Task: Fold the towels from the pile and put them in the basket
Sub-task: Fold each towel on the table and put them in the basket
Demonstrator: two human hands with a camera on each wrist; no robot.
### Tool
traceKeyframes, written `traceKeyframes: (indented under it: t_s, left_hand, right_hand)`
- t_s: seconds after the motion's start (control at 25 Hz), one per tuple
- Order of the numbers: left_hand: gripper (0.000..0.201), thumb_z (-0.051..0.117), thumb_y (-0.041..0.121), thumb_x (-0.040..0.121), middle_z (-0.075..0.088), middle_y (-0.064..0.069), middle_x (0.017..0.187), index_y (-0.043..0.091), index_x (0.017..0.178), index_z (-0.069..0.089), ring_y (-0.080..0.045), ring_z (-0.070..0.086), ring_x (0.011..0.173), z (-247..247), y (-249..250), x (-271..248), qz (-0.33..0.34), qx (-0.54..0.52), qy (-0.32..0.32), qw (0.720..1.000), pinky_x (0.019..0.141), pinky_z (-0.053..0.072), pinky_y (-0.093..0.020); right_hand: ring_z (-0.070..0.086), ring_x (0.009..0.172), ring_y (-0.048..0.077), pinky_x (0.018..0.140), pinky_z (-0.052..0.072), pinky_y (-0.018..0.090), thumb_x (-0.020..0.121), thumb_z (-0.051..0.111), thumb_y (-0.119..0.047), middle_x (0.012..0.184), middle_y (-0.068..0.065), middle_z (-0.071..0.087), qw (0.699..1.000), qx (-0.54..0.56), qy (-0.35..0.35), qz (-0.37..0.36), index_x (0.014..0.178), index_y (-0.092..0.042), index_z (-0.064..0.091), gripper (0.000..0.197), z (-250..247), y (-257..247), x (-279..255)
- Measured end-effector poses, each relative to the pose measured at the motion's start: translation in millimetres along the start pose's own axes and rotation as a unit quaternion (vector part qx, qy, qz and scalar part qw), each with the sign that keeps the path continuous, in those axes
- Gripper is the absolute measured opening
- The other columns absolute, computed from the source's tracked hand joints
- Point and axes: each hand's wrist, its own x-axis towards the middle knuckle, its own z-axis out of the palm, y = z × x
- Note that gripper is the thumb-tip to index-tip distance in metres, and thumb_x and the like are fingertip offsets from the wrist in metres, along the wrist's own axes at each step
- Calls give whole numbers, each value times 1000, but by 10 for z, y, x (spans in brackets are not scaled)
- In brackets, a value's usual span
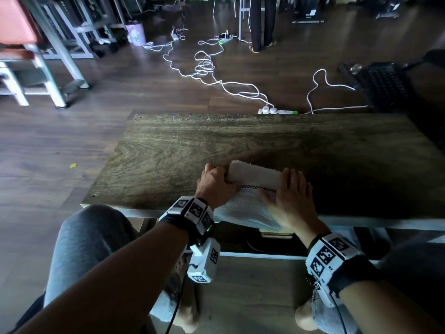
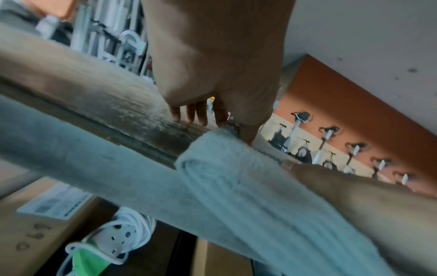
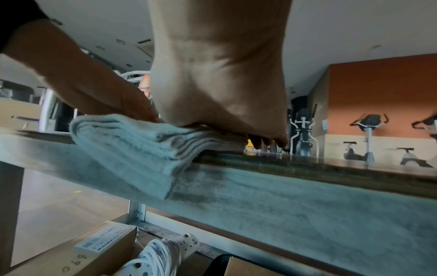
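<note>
A white towel with a thin checked stripe lies folded in several layers at the near edge of the wooden table, one end hanging over that edge. My left hand sits at the towel's left end. In the left wrist view its fingertips touch the tabletop and its thumb rests against the towel. My right hand lies flat on top of the towel's right part, pressing the stack down. No basket or towel pile can be made out for certain.
A black perforated object stands on the floor beyond the table's far right corner. White cables and a power strip lie past the far edge. Cardboard boxes and a coiled extension lead sit under the table. Someone's legs stand far back.
</note>
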Motion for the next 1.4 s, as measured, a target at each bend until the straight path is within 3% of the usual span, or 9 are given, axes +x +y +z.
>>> traceKeyframes:
  t_s: [0.2,0.36,0.52,0.64,0.72,0.92,1.08,1.28,1.4]
  left_hand:
    - [25,69,23,84,56,-3,77,4,92,54,-17,54,66,-252,126,-308,19,-253,23,967,50,42,-25]
    - [26,69,18,89,45,-10,74,2,91,49,-16,41,56,-766,251,-564,35,-387,14,921,40,35,-18]
    - [24,70,11,87,57,-15,81,0,100,53,-23,55,65,-1225,151,-777,7,-512,46,858,56,49,-30]
    - [20,72,9,84,60,-7,76,11,95,55,-18,56,60,-1486,-42,-937,-18,-534,125,836,57,48,-31]
    - [22,73,9,83,60,-3,73,11,95,55,-14,56,58,-1691,-187,-1096,-33,-522,184,832,53,48,-26]
    - [23,75,14,83,65,-1,75,13,87,52,-9,63,56,-2255,-544,-1606,-98,-434,325,834,50,48,-21]
    - [22,74,18,83,61,3,70,15,90,54,-1,57,44,-2536,-896,-1978,-188,-381,405,810,42,42,-15]
    - [21,72,22,85,62,8,53,16,77,53,-1,55,42,-2453,-1458,-2434,-316,-332,429,778,46,46,-20]
    - [45,72,17,76,55,-8,78,19,107,39,-13,51,52,-2155,-1975,-2662,-370,-352,427,746,41,42,-22]
  right_hand:
    - [37,140,33,113,34,48,91,46,-66,154,18,35,993,110,2,-34,155,-6,11,95,-253,-219,-36]
    - [60,90,17,72,51,37,96,51,-43,106,0,58,938,347,17,2,128,-19,41,41,-482,-536,-70]
    - [55,81,21,77,46,36,94,47,-11,88,5,54,862,503,20,56,98,-14,54,8,-628,-1096,-174]
    - [55,113,28,104,41,34,93,45,-29,129,14,57,838,545,17,11,135,-8,49,47,-761,-1564,-248]
    - [44,108,13,87,27,8,100,43,-30,137,-1,45,812,584,-8,10,154,-19,25,58,-830,-1884,-296]
    - [53,78,2,47,37,-1,91,53,-4,117,7,57,804,588,-39,-82,134,-15,29,51,-740,-2712,-402]
    - [59,81,8,56,43,6,87,57,-4,102,-5,59,802,575,-79,-139,128,-15,33,48,-537,-3310,-622]
    - [65,103,27,89,52,39,81,56,-7,121,6,66,817,516,-134,-220,136,-32,32,65,9,-3805,-980]
    - [62,109,32,90,50,38,82,58,-5,123,12,64,831,456,-186,-257,138,-26,36,65,496,-3952,-1174]
